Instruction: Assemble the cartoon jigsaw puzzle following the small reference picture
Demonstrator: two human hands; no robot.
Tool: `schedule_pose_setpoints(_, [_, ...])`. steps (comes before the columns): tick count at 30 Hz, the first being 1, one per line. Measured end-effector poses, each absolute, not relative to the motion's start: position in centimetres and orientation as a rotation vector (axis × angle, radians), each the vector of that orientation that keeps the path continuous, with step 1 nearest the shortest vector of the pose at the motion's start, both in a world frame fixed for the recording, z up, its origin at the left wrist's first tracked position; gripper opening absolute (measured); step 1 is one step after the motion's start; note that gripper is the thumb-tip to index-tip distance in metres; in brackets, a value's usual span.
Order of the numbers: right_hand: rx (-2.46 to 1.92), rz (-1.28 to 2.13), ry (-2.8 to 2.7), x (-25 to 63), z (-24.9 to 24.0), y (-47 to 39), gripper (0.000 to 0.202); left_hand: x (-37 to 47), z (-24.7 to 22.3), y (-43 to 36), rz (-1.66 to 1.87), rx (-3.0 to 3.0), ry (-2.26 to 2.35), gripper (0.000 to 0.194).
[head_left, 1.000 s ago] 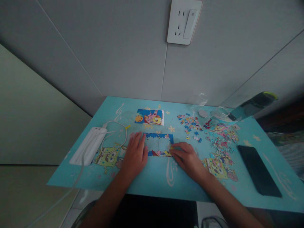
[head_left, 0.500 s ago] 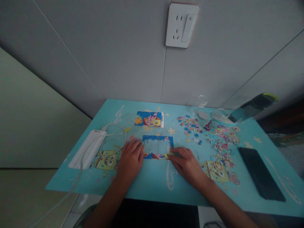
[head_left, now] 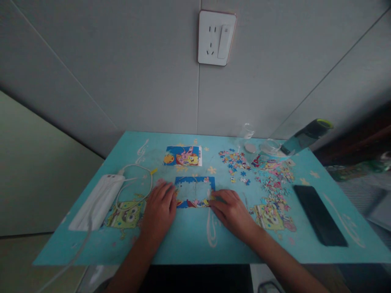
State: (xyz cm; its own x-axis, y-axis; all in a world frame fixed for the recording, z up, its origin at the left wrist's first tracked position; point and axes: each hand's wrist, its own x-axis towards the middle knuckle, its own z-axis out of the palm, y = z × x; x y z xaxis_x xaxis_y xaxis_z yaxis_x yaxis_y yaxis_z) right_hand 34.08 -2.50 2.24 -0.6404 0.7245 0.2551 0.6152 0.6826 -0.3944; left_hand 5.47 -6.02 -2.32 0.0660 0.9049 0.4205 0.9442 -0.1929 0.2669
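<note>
A jigsaw puzzle border (head_left: pixel 195 203) lies flat on the table in front of me, its blue and coloured edge pieces joined around an unfilled middle. My left hand (head_left: pixel 160 203) rests flat against its left side, fingers stretched out and side by side. At the lower right corner, my right hand (head_left: pixel 229 207) has thumb and fingers closed on the border's edge; any single piece between them is hidden. Just beyond the border is a small cartoon picture card (head_left: pixel 183 156). Loose jigsaw pieces (head_left: pixel 233 160) lie scattered to the right, with another spread (head_left: pixel 277 183) farther right.
A white power bank (head_left: pixel 94 203) with a looped cable (head_left: pixel 151 185) lies at left. At right are a dark phone-like slab (head_left: pixel 319 215), a leaning bottle (head_left: pixel 307 136), a clear container (head_left: pixel 247 132) and a round white lid (head_left: pixel 249 147). A wall socket (head_left: pixel 216 38) is above.
The view has shifted, so the table and things on it appear farther left. Both hands keep their places at the puzzle border, with no clear change in grip.
</note>
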Motion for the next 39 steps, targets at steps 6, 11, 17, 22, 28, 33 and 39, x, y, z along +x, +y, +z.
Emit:
schedule_pose_setpoints(6, [-1.137,0.278,-2.441,34.3,1.9,-1.4,0.037,3.7,-2.1,-4.5,-0.687,-2.403,-1.839,0.044])
schedule_pose_setpoints(11, [-1.163,0.231,-2.505,34.0,1.3,-0.8,0.039,3.1,-2.7,-3.8,-0.648,-2.497,-1.749,0.046])
schedule_pose_setpoints(17, [-1.193,0.227,-2.522,33.5,1.5,-0.5,0.035,3.2,-3.5,-3.7,-0.753,-2.514,-1.775,0.046])
schedule_pose_setpoints(22, [-1.21,0.216,-2.494,33.2,1.4,-0.5,0.034,3.0,-4.1,-3.5,-0.83,-2.511,-1.839,0.046])
schedule_pose_setpoints(28, [-1.243,0.18,-2.406,34.3,1.5,0.1,0.031,3.0,-3.9,-3.6,-0.94,-2.501,-1.889,0.044])
schedule_pose_setpoints(33, [-1.516,0.066,-2.257,37.3,1.1,1.5,0.029,2.9,-3.3,-3.9,-1.074,-2.435,-1.94,0.045])
schedule_pose_setpoints(39, [-1.642,0.002,-2.216,38.5,0.4,2.0,0.027,2.7,-3.1,-3.9,-1.16,-2.36,-2.008,0.043])
